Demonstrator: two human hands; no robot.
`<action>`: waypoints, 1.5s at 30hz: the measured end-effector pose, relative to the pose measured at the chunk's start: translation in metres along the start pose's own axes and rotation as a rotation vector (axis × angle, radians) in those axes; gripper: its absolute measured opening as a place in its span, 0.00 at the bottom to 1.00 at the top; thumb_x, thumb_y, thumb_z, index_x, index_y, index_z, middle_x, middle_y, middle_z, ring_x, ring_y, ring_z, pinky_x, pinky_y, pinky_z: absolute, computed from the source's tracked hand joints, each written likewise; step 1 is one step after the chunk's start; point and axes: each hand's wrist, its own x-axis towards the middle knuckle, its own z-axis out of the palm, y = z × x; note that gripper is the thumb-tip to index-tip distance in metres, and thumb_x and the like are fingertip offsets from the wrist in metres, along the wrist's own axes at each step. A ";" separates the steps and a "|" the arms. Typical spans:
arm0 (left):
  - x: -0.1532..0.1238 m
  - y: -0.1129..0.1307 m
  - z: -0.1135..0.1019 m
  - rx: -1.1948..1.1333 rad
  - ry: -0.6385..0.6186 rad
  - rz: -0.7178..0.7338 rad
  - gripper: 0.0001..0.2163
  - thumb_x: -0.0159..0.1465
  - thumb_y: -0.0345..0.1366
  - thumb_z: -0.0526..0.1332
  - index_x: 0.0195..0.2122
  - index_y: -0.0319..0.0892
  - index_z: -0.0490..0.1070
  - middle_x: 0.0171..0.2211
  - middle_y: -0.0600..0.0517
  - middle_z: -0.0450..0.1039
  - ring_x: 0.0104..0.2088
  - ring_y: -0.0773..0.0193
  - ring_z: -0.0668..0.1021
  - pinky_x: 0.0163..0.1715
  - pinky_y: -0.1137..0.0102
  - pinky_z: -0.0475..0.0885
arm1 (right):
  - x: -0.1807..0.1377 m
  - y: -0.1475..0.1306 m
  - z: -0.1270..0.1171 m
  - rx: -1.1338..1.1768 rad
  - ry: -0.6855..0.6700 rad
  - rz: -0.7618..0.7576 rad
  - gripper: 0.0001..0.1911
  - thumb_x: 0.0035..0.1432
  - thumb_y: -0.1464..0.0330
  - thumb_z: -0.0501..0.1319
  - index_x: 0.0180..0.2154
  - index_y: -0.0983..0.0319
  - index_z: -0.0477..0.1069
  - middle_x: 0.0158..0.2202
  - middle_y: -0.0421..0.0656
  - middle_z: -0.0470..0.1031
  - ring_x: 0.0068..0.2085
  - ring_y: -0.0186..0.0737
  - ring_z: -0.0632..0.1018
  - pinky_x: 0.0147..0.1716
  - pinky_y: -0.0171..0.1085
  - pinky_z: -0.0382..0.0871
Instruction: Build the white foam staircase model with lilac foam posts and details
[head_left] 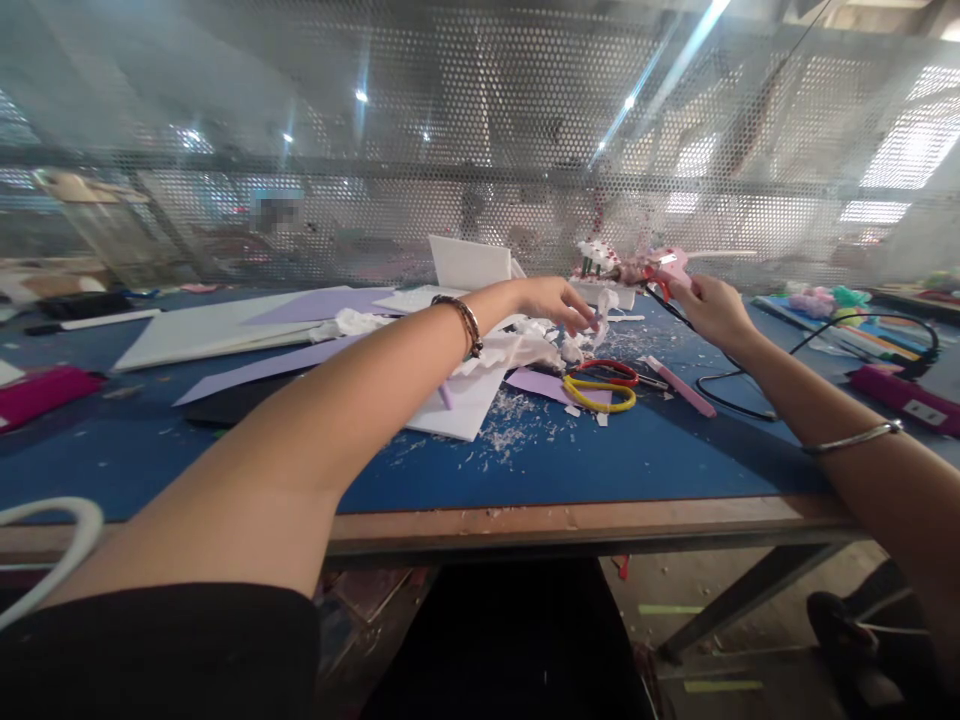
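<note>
My right hand (709, 305) is stretched far over the blue table (525, 465) and is closed round a pink glue gun (666, 268), whose black cord (739, 405) trails back to the right. The gun's nozzle points left at a small decorated piece with white and red bits (600, 258). My left hand (559, 303) reaches out beside it, fingers curled down over white foam scraps (574, 345); whether it pinches one I cannot make out. Red and yellow scissors (604, 385) lie just in front of both hands.
White and lilac foam sheets (247, 335) lie to the left and centre, with shavings scattered about. A pink stick (681, 387) rests by the scissors. Magenta cases sit at far left (41, 393) and far right (904, 398). A perforated metal screen (480, 150) backs the table.
</note>
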 end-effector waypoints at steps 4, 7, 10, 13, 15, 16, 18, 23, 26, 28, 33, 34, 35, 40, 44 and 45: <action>-0.003 0.003 0.000 0.048 -0.053 -0.010 0.22 0.57 0.48 0.56 0.51 0.49 0.71 0.51 0.52 0.73 0.46 0.64 0.76 0.44 0.74 0.67 | 0.002 0.005 0.001 0.000 0.013 0.004 0.20 0.59 0.55 0.48 0.20 0.59 0.51 0.20 0.41 0.60 0.24 0.36 0.63 0.24 0.36 0.51; -0.004 0.003 0.000 0.044 -0.056 -0.011 0.23 0.57 0.49 0.56 0.52 0.49 0.70 0.51 0.52 0.73 0.47 0.64 0.76 0.43 0.74 0.67 | 0.003 0.009 0.000 0.022 0.023 0.027 0.20 0.59 0.55 0.48 0.20 0.58 0.51 0.20 0.42 0.60 0.25 0.37 0.63 0.25 0.37 0.51; -0.004 0.004 0.000 0.028 -0.034 -0.018 0.22 0.58 0.48 0.55 0.52 0.48 0.70 0.51 0.51 0.73 0.47 0.64 0.76 0.43 0.74 0.68 | 0.004 0.012 -0.001 0.034 0.019 0.054 0.20 0.59 0.54 0.48 0.20 0.58 0.50 0.21 0.42 0.60 0.26 0.38 0.64 0.27 0.38 0.51; -0.003 0.001 0.000 0.114 -0.031 -0.058 0.20 0.56 0.44 0.57 0.49 0.47 0.73 0.48 0.51 0.75 0.45 0.64 0.76 0.43 0.73 0.68 | 0.006 0.015 -0.002 0.011 0.016 0.088 0.22 0.59 0.52 0.46 0.20 0.58 0.50 0.21 0.43 0.62 0.26 0.39 0.64 0.27 0.39 0.51; -0.001 -0.003 0.000 0.196 -0.047 -0.092 0.18 0.55 0.42 0.58 0.46 0.47 0.75 0.45 0.51 0.77 0.44 0.64 0.77 0.42 0.73 0.68 | 0.007 0.018 -0.003 -0.008 0.024 0.111 0.23 0.59 0.50 0.46 0.20 0.58 0.50 0.22 0.45 0.63 0.27 0.41 0.65 0.27 0.39 0.51; -0.001 -0.005 0.000 0.225 -0.051 -0.104 0.17 0.55 0.41 0.58 0.45 0.47 0.75 0.44 0.52 0.77 0.43 0.64 0.77 0.42 0.73 0.68 | 0.007 0.020 -0.003 -0.015 0.030 0.117 0.23 0.59 0.50 0.45 0.21 0.58 0.50 0.22 0.45 0.63 0.27 0.41 0.65 0.28 0.39 0.51; -0.001 -0.008 -0.001 0.244 -0.046 -0.107 0.17 0.55 0.42 0.59 0.45 0.47 0.76 0.44 0.52 0.77 0.43 0.64 0.77 0.41 0.74 0.68 | 0.007 0.024 -0.004 -0.021 0.043 0.122 0.23 0.59 0.49 0.46 0.21 0.58 0.50 0.23 0.46 0.64 0.28 0.42 0.65 0.28 0.40 0.51; -0.005 -0.005 -0.006 0.170 0.015 -0.083 0.19 0.56 0.42 0.57 0.47 0.46 0.74 0.48 0.51 0.75 0.44 0.64 0.76 0.41 0.74 0.67 | 0.007 0.025 -0.004 -0.020 0.057 0.118 0.23 0.59 0.49 0.46 0.21 0.58 0.49 0.23 0.46 0.64 0.28 0.42 0.65 0.29 0.40 0.51; -0.006 0.000 -0.004 0.085 0.071 -0.043 0.19 0.57 0.43 0.57 0.48 0.44 0.74 0.53 0.50 0.70 0.47 0.63 0.75 0.42 0.74 0.68 | 0.007 0.019 -0.002 -0.008 0.068 0.119 0.23 0.59 0.50 0.47 0.20 0.58 0.50 0.22 0.45 0.63 0.28 0.41 0.65 0.28 0.40 0.51; -0.003 0.003 -0.001 0.033 0.105 -0.021 0.19 0.57 0.43 0.57 0.47 0.44 0.74 0.56 0.50 0.68 0.49 0.62 0.74 0.43 0.74 0.68 | 0.006 0.015 -0.001 0.002 0.073 0.123 0.22 0.58 0.51 0.48 0.20 0.58 0.50 0.22 0.44 0.63 0.27 0.40 0.65 0.27 0.39 0.52; 0.005 0.004 0.007 -0.043 0.108 0.061 0.21 0.56 0.45 0.58 0.49 0.44 0.73 0.55 0.49 0.68 0.52 0.61 0.72 0.46 0.71 0.66 | 0.003 0.010 0.000 0.041 0.057 0.076 0.21 0.59 0.53 0.48 0.20 0.57 0.50 0.21 0.43 0.62 0.27 0.40 0.65 0.28 0.39 0.53; 0.006 0.004 0.008 -0.049 0.101 0.063 0.21 0.57 0.45 0.58 0.50 0.44 0.72 0.55 0.49 0.69 0.51 0.61 0.73 0.46 0.70 0.66 | 0.003 0.009 0.000 0.051 0.056 0.071 0.21 0.59 0.53 0.48 0.20 0.57 0.50 0.21 0.42 0.61 0.26 0.40 0.64 0.28 0.39 0.53; 0.007 0.005 0.008 -0.054 0.099 0.056 0.21 0.58 0.45 0.57 0.51 0.43 0.72 0.54 0.48 0.70 0.50 0.61 0.73 0.46 0.70 0.66 | 0.002 0.009 0.001 0.061 0.055 0.072 0.21 0.59 0.53 0.49 0.20 0.57 0.49 0.21 0.42 0.60 0.26 0.39 0.63 0.28 0.39 0.52; 0.006 0.006 0.010 -0.061 0.173 -0.031 0.20 0.58 0.40 0.58 0.49 0.36 0.73 0.46 0.44 0.76 0.44 0.61 0.77 0.44 0.68 0.68 | 0.004 0.011 0.003 0.071 0.058 0.084 0.20 0.58 0.54 0.49 0.20 0.57 0.49 0.19 0.40 0.57 0.24 0.37 0.61 0.26 0.38 0.50; 0.004 0.004 0.008 -0.004 0.195 -0.151 0.18 0.55 0.40 0.62 0.45 0.36 0.75 0.43 0.45 0.77 0.40 0.61 0.78 0.42 0.70 0.68 | 0.007 0.018 0.002 0.033 0.051 0.118 0.21 0.59 0.53 0.48 0.20 0.58 0.50 0.19 0.39 0.56 0.24 0.35 0.59 0.27 0.37 0.49; 0.003 0.003 0.007 0.020 0.185 -0.182 0.19 0.55 0.41 0.62 0.44 0.36 0.76 0.42 0.45 0.78 0.40 0.61 0.78 0.42 0.71 0.68 | 0.008 0.020 0.001 0.024 0.049 0.136 0.22 0.59 0.52 0.48 0.20 0.58 0.51 0.19 0.39 0.56 0.25 0.35 0.59 0.27 0.37 0.49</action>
